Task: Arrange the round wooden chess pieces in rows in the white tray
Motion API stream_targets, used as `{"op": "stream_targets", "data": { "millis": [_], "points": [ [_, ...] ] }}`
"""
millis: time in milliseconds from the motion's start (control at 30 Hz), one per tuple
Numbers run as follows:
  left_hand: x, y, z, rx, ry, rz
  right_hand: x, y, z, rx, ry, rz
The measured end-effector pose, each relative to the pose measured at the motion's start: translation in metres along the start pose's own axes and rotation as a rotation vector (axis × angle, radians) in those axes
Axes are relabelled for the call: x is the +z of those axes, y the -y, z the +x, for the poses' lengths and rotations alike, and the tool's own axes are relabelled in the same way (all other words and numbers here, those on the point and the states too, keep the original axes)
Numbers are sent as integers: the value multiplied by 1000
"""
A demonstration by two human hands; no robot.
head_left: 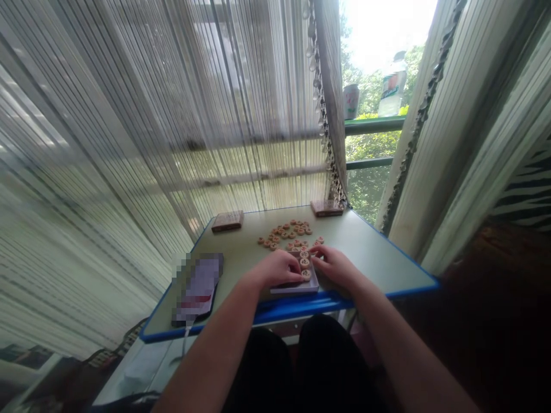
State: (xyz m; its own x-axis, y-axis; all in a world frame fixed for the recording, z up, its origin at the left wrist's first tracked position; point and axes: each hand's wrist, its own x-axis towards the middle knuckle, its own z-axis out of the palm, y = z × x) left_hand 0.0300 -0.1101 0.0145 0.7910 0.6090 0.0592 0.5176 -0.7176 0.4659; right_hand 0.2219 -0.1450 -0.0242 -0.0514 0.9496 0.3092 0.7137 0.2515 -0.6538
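Note:
A shallow white box (295, 289) stands at the table's near edge, with a column of round wooden xiangqi pieces (305, 263) along its right side. Over the box, my left hand (278, 268) has curled fingers, its thumb and fingertip against the nearest piece (306, 275). My right hand (334, 265) is just outside the box's right wall. Its index finger and thumb are a little apart, the fingertips close to the far end of the column. Beyond the box, several loose xiangqi pieces (284, 230) lie scattered. My left hand hides the box's left part.
The pale table (374, 252) has a blue edge. A phone (200, 287) with a cable lies on its left. Two flat brown boxes, one left (227, 221) and one right (328, 207), sit at the far edge. String curtains (241, 115) hang behind; a bottle (392, 86) and can (350, 102) stand by the window.

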Motion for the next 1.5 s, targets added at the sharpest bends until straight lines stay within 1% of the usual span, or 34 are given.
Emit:
{"op": "stream_targets", "data": {
  "millis": [133,300,467,533,633,767,933,1100,1333,1500],
  "points": [
    [1,1,1,65,-21,-5,1,0,0,-2,2,0],
    [0,3,1,50,-26,-13,0,1,0,5,-3,-2],
    [0,6,2,8,-115,128,0,1,-1,-3,-9,2],
    [1,7,3,12,-113,162,0,1,-1,2,-3,1],
    [3,6,4,33,-90,155,0,1,0,11,-1,6],
    [3,3,6,65,-90,156,0,3,0,3,-5,-2],
    [1,2,6,44,-80,130,-1,4,-1,6,-1,7],
    [2,4,5,26,-102,136,-2,4,-1,5,2,13],
    [3,3,6,69,-125,146,-1,4,-1,-5,7,9],
    [4,7,7,25,-148,198,-2,4,-1,6,-1,-8]
  ]
}}
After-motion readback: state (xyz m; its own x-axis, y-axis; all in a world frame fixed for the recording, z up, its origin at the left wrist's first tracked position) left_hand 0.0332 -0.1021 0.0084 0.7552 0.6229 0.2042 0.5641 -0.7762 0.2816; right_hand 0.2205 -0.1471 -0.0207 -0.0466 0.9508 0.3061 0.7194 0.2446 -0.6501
